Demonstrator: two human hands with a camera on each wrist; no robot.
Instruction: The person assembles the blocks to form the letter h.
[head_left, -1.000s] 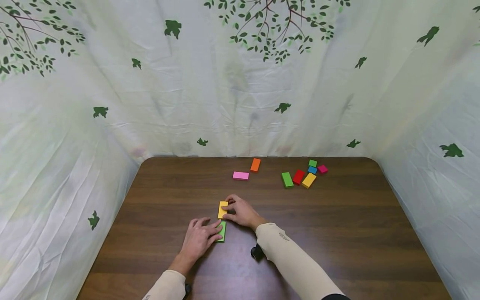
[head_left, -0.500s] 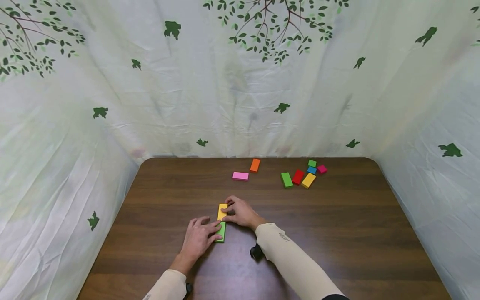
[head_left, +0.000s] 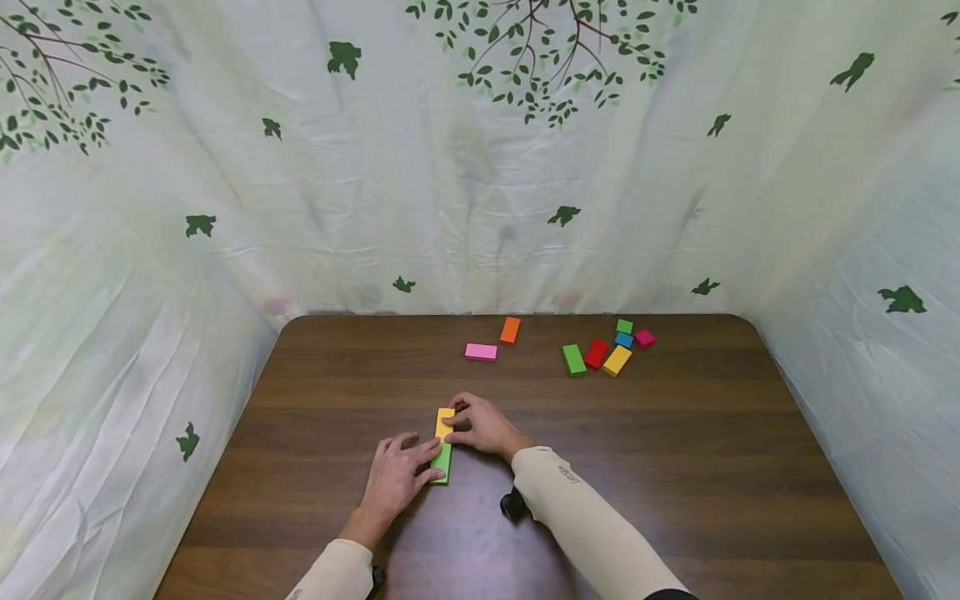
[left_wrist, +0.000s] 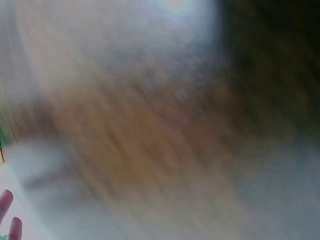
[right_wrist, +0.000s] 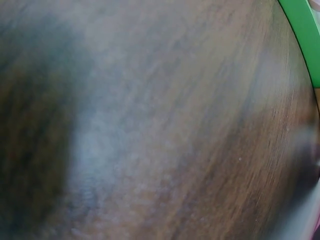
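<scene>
On the table a yellow block [head_left: 444, 423] and a green block [head_left: 443, 467] lie flat, end to end in one line. My left hand [head_left: 396, 475] comes from the left and holds the green block, thumb near its close end and a finger by the seam. From the right, my right hand [head_left: 482, 427] holds the yellow block with thumb and fingers along its right side. The left wrist view is mostly blurred table, with two fingertips [left_wrist: 15, 228] in the corner. A green block edge [right_wrist: 303, 42] shows at the right wrist view's upper right.
Toward the back of the brown table [head_left: 675, 483] lie a pink block [head_left: 481, 352] and an orange block [head_left: 510, 330]. Further right is a group: green [head_left: 574, 360], red [head_left: 596, 354], yellow [head_left: 617, 362], blue, small green and magenta blocks. White cloth [head_left: 480, 208] hangs behind.
Over the last second my right hand has brought the yellow block slightly nearer, closing the small gap to the green block. My left hand has stayed in place.
</scene>
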